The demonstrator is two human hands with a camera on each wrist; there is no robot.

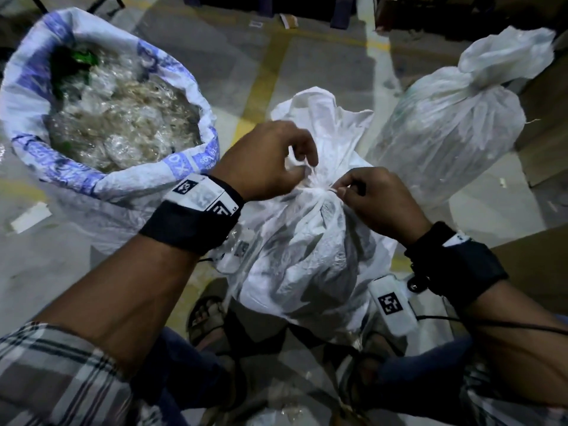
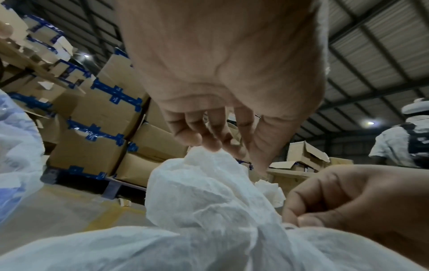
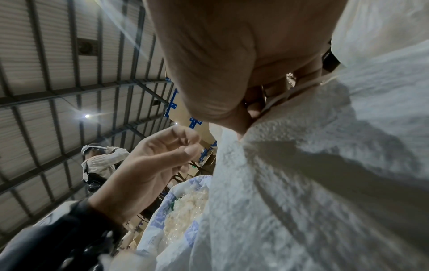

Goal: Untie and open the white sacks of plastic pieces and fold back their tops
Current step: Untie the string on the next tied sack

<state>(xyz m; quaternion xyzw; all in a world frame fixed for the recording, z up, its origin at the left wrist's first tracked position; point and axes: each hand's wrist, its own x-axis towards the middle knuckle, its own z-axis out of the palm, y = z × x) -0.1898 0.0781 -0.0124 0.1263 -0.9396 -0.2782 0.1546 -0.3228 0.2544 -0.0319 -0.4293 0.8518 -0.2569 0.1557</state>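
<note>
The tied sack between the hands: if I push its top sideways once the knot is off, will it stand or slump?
The tied sack looks thin and crinkled, so its loose top probably flops over rather than standing. Its bulging body suggests it is well filled, so the base likely stays put under a light push. The open sack holds light-looking clear plastic pieces; if this one does too, it may be light for its bulk.

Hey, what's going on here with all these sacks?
A person is working on the tied neck of the middle sack. The left hand pinches the gathered top just above the tie, and the right hand pinches the tie itself. It is not yet open. The printed sack on the left already stands open, top folded back, while the far sack is knotted shut.
</note>
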